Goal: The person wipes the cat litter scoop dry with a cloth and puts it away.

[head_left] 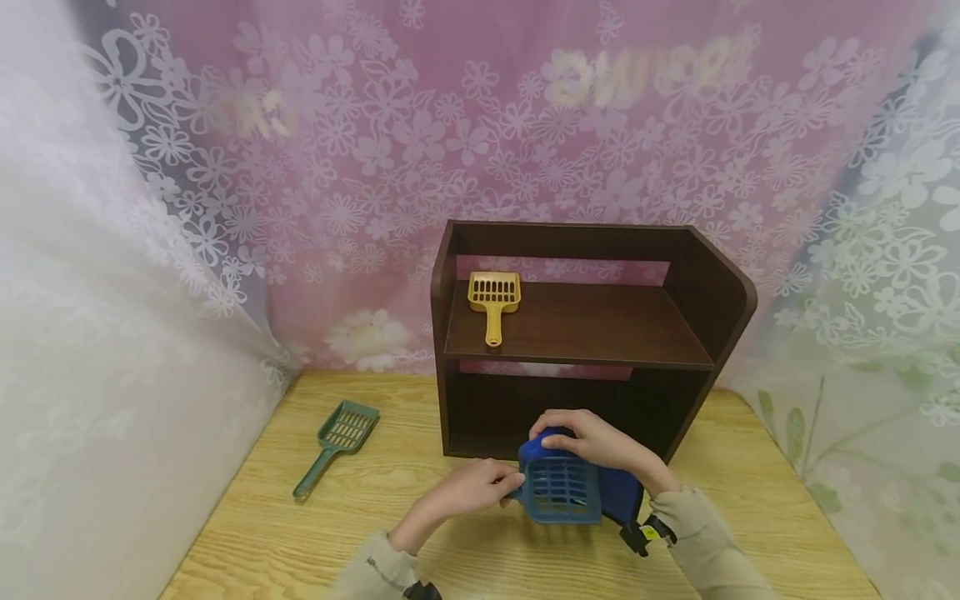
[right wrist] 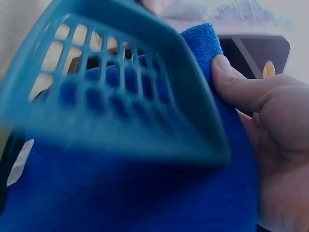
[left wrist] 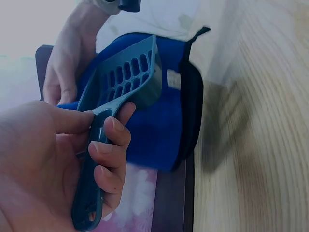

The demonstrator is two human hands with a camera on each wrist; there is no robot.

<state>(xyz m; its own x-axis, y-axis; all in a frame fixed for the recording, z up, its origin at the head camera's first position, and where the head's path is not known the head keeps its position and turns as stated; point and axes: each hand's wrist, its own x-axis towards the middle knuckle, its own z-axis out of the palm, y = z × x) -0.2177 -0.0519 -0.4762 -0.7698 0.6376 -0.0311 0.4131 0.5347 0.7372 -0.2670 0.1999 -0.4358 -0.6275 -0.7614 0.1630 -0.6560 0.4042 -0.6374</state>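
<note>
My left hand (head_left: 474,487) grips a teal-blue litter scoop (left wrist: 91,179) by its handle, the fingers curled round it in the left wrist view. The scoop's slotted head faces the right hand. A fuzzy blue cloth (right wrist: 212,193) with black edging, a loop and a white tag hangs behind the scoop head. My right hand (head_left: 596,442) pinches this cloth near its top edge, thumb on the near side; its other fingers are largely hidden behind the cloth in the right wrist view. Scoop and cloth overlap, held above the wooden table (head_left: 465,558).
A dark brown two-level shelf (head_left: 585,321) stands behind the hands. On its upper board lies a yellow litter scoop (head_left: 493,321), at the left. A green litter scoop (head_left: 315,473) lies on the table to the left. Floral curtains (head_left: 360,183) enclose the back and sides.
</note>
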